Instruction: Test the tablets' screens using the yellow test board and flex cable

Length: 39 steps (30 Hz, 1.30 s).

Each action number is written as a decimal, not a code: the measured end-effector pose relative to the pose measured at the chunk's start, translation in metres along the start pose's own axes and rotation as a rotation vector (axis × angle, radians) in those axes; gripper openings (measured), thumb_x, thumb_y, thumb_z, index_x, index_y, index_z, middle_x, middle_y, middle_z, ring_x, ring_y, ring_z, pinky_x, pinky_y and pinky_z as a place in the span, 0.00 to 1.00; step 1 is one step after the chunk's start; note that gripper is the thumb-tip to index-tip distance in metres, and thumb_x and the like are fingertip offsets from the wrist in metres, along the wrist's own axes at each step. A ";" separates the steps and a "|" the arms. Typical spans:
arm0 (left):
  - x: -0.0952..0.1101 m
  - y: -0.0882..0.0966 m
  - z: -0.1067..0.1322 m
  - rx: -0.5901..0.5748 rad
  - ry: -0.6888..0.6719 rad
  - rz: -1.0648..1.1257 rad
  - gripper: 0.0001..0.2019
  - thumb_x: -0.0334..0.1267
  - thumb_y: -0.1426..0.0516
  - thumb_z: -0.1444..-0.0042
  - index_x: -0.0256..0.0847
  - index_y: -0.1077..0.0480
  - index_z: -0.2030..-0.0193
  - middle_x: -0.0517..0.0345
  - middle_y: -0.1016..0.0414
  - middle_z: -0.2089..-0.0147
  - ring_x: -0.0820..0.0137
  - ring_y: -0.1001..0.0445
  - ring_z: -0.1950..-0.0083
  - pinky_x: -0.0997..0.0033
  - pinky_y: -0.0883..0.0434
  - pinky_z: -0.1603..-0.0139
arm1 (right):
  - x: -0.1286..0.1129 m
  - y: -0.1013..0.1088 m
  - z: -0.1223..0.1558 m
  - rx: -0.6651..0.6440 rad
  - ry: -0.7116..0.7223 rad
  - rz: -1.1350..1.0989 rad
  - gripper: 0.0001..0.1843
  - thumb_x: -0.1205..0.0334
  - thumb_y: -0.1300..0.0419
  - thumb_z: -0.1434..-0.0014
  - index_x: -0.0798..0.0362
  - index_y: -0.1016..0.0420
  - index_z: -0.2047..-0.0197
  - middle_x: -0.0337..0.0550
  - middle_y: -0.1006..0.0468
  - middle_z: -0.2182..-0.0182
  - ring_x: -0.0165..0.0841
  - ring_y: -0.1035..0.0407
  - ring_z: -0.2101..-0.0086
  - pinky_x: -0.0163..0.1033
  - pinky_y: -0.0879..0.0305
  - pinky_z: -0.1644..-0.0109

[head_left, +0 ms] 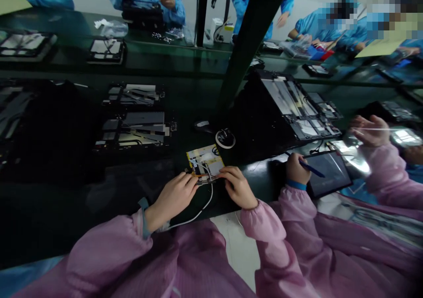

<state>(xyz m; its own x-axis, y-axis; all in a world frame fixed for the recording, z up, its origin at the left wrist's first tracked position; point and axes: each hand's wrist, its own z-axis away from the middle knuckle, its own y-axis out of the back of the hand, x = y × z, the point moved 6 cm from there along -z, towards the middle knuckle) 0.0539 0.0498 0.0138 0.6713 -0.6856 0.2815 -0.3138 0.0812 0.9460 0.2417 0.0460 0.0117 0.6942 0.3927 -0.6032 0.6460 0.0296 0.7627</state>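
Note:
In front of me lies a flat electronic assembly (216, 165) with white panels, yellow edges and thin wires. The fingers of my left hand (175, 196) are closed on its near left corner. My right hand (238, 185) pinches the near right corner, its thumb and forefinger close together. A white cable (205, 207) curves from the assembly's near edge down toward my left wrist. That wrist wears a grey-green band (144, 218). Just beyond the assembly is a round white-rimmed object (225, 138) with something dark inside.
Opened tablet-like units (142, 130) lie at the left. A tall black stack (264, 113) topped with more units stands to the right. A dark slanting post (246, 38) crosses the view. At right, a co-worker's hand (297, 169) holds a blue pen beside a tablet (328, 172).

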 end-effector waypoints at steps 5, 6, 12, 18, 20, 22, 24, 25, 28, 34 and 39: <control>0.013 -0.014 -0.007 -0.045 0.008 0.235 0.10 0.36 0.50 0.36 0.39 0.31 0.52 0.54 0.25 0.54 0.66 0.29 0.50 0.63 0.32 0.46 | -0.005 -0.020 0.018 -0.024 0.027 0.080 0.14 0.73 0.43 0.44 0.52 0.27 0.55 0.49 0.29 0.49 0.42 0.40 0.44 0.52 0.38 0.44; 0.013 -0.012 -0.009 -0.040 0.023 0.311 0.09 0.36 0.50 0.36 0.40 0.31 0.53 0.55 0.25 0.54 0.67 0.29 0.50 0.65 0.32 0.46 | -0.007 -0.022 0.019 -0.028 0.037 0.097 0.13 0.73 0.43 0.44 0.52 0.27 0.56 0.49 0.30 0.48 0.43 0.41 0.44 0.52 0.39 0.43; 0.004 0.007 -0.011 0.018 0.124 0.562 0.07 0.35 0.48 0.37 0.44 0.29 0.57 0.60 0.24 0.58 0.70 0.26 0.56 0.69 0.30 0.52 | -0.022 -0.020 0.014 -0.032 0.069 0.219 0.11 0.73 0.46 0.42 0.52 0.27 0.58 0.49 0.29 0.49 0.42 0.41 0.46 0.50 0.40 0.45; -0.005 0.010 0.002 0.096 0.197 0.595 0.05 0.35 0.47 0.39 0.43 0.29 0.61 0.60 0.24 0.61 0.72 0.25 0.61 0.73 0.30 0.59 | -0.024 -0.036 -0.006 0.123 -0.142 0.440 0.12 0.65 0.47 0.37 0.55 0.29 0.52 0.50 0.26 0.64 0.43 0.39 0.60 0.47 0.42 0.57; -0.006 0.010 0.005 0.122 0.201 0.588 0.06 0.36 0.47 0.39 0.43 0.29 0.61 0.59 0.24 0.61 0.72 0.25 0.63 0.72 0.29 0.60 | -0.024 -0.045 -0.013 0.137 -0.168 0.478 0.12 0.67 0.48 0.38 0.55 0.28 0.52 0.51 0.26 0.65 0.43 0.39 0.61 0.46 0.43 0.58; -0.006 0.010 0.007 0.137 0.204 0.585 0.06 0.36 0.48 0.38 0.42 0.29 0.61 0.59 0.24 0.62 0.72 0.26 0.65 0.72 0.29 0.62 | -0.024 -0.052 -0.019 0.128 -0.175 0.483 0.13 0.66 0.47 0.38 0.55 0.28 0.52 0.52 0.26 0.64 0.44 0.39 0.60 0.46 0.43 0.58; -0.007 0.011 0.009 0.144 0.213 0.581 0.06 0.37 0.48 0.38 0.42 0.29 0.61 0.59 0.24 0.63 0.73 0.27 0.67 0.73 0.29 0.64 | -0.024 -0.055 -0.024 0.119 -0.175 0.478 0.13 0.66 0.47 0.38 0.54 0.28 0.51 0.52 0.26 0.64 0.44 0.39 0.60 0.46 0.43 0.58; -0.007 0.011 0.009 0.146 0.217 0.579 0.06 0.37 0.47 0.38 0.42 0.29 0.61 0.59 0.24 0.64 0.73 0.27 0.68 0.73 0.30 0.65 | -0.024 -0.055 -0.025 0.119 -0.177 0.473 0.13 0.66 0.47 0.38 0.55 0.28 0.51 0.52 0.26 0.64 0.44 0.39 0.60 0.46 0.43 0.58; -0.009 0.013 0.011 0.149 0.226 0.571 0.06 0.37 0.47 0.39 0.42 0.29 0.61 0.59 0.24 0.64 0.73 0.27 0.69 0.74 0.29 0.65 | -0.026 -0.050 -0.024 0.168 -0.194 0.427 0.16 0.69 0.50 0.37 0.55 0.29 0.49 0.51 0.27 0.63 0.42 0.38 0.61 0.45 0.42 0.57; -0.013 0.012 0.015 0.179 0.217 0.587 0.09 0.37 0.49 0.37 0.43 0.28 0.55 0.56 0.23 0.58 0.70 0.24 0.61 0.70 0.27 0.59 | -0.026 -0.020 0.031 0.453 -0.385 0.388 0.20 0.68 0.55 0.38 0.55 0.32 0.45 0.52 0.31 0.63 0.45 0.38 0.59 0.49 0.40 0.56; -0.005 0.005 0.014 0.103 0.174 0.532 0.13 0.34 0.52 0.36 0.45 0.27 0.52 0.56 0.24 0.55 0.70 0.25 0.56 0.69 0.28 0.53 | -0.021 -0.014 0.075 0.490 -0.356 0.428 0.20 0.67 0.52 0.37 0.51 0.34 0.43 0.55 0.33 0.55 0.46 0.38 0.56 0.53 0.37 0.54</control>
<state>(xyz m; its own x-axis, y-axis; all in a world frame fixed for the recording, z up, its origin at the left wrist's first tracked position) 0.0400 0.0435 0.0146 0.5008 -0.4399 0.7454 -0.6971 0.3056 0.6486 0.2419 -0.0317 -0.0037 0.9241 -0.0465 -0.3794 0.3059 -0.5051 0.8070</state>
